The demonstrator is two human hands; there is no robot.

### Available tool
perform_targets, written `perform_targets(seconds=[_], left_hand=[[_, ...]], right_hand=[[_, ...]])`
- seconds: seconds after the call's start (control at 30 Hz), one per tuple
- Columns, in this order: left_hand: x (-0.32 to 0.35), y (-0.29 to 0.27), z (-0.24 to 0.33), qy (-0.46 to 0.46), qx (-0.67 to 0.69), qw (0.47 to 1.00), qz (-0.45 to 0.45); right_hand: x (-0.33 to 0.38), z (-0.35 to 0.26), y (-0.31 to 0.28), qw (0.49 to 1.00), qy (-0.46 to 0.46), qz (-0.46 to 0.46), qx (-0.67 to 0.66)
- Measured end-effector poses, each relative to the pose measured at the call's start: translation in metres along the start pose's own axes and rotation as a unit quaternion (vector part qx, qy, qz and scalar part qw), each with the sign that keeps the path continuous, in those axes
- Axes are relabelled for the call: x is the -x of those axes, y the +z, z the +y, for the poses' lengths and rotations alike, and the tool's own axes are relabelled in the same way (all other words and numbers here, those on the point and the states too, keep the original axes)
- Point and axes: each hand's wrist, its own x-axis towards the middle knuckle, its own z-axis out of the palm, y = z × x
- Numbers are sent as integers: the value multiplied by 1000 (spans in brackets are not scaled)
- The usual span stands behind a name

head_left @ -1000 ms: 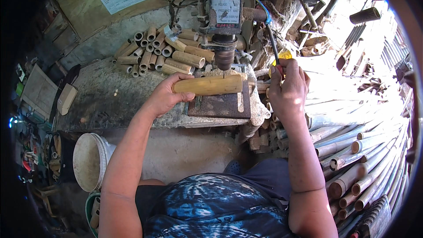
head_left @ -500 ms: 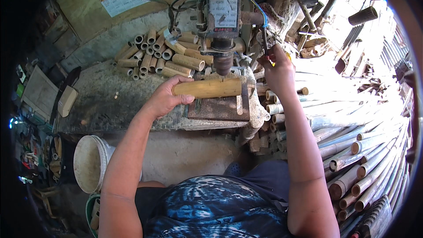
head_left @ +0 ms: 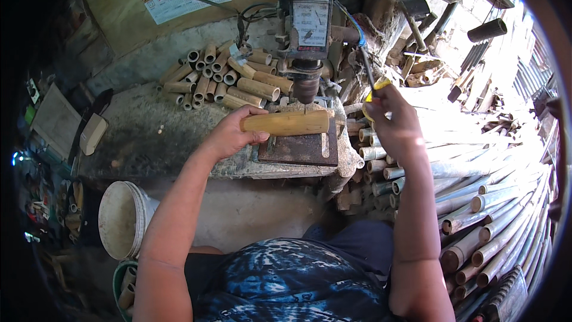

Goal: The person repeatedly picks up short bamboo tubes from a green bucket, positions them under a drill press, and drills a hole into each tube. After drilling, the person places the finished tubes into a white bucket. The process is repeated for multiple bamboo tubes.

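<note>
My left hand (head_left: 234,133) grips the left end of a short bamboo tube (head_left: 286,123), thumb toward me and fingers over the far side. The tube lies sideways over the metal base plate (head_left: 298,148) of a drill press (head_left: 308,21). Just above the tube's far edge is the thin drill bit (head_left: 306,108), below the rusty chuck (head_left: 305,90); whether it touches the bamboo I cannot tell. At the right, my right hand (head_left: 394,120) is closed round a yellow-handled lever (head_left: 368,67) of the press, with the yellow showing on both sides of the fingers.
Cut bamboo tubes (head_left: 211,77) are heaped at the back of the dusty workbench (head_left: 155,149). Long bamboo poles (head_left: 476,203) fill the right side. A white bucket (head_left: 122,220) stands at the lower left, near a green container (head_left: 121,280) with bamboo pieces. A calendar hangs behind.
My right hand has come down and toward me, and more of the lever's yellow handle shows. The view has shifted slightly; my left hand still holds the bamboo tube under the chuck.
</note>
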Motion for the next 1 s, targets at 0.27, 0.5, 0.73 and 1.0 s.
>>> perform_targets(seconds=[0.27,0.5,0.73,1.0], left_hand=[[-24,49,12,124,-223,966,43],[-44,67,5,125,-250,959,46],[-45,64,0,138,-226,963,48],[-40,64,4,125,-210,969,41]], right_hand=[[-26,-56,-57,948,-177,259,44],[-35,-60,-61,939,-192,268,95],[-1,-39,-37,938,-207,263,88],[24,-18,2,961,-163,212,75]])
